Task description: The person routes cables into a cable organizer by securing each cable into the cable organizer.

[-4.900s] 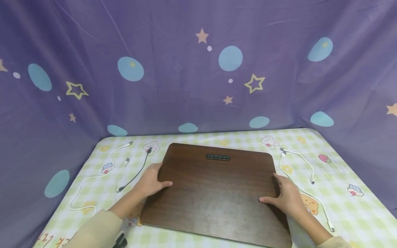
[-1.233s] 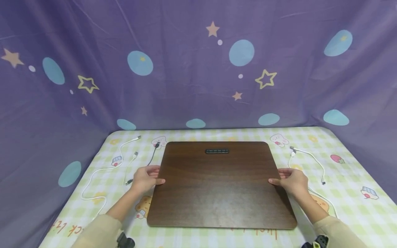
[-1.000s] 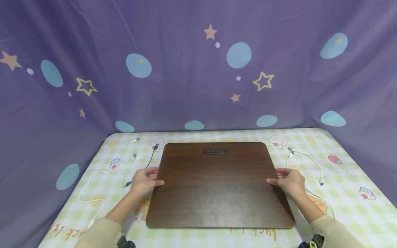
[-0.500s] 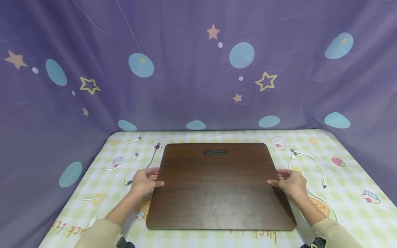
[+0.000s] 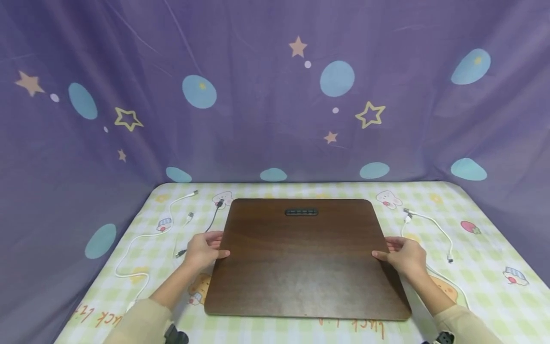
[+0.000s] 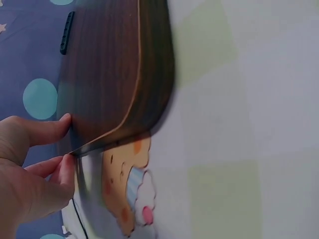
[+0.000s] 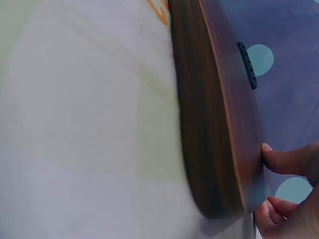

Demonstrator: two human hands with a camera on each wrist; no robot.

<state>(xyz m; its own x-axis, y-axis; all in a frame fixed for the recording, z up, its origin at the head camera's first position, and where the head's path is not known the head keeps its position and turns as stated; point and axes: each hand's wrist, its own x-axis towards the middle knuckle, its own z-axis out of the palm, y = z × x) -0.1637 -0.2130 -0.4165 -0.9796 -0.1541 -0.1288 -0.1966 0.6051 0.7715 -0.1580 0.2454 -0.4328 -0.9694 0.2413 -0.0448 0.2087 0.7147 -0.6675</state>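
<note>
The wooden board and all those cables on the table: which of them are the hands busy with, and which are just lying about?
In hand:
- wooden board, flat on the tablecloth
- left hand, gripping its left edge
- right hand, gripping its right edge

Lying about:
- white cables and a black cable on the left
- white cables on the right
- purple curtain behind

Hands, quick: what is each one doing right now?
Left hand: fingers grip the left edge of the brown board.
Right hand: fingers grip the board's right edge.
</note>
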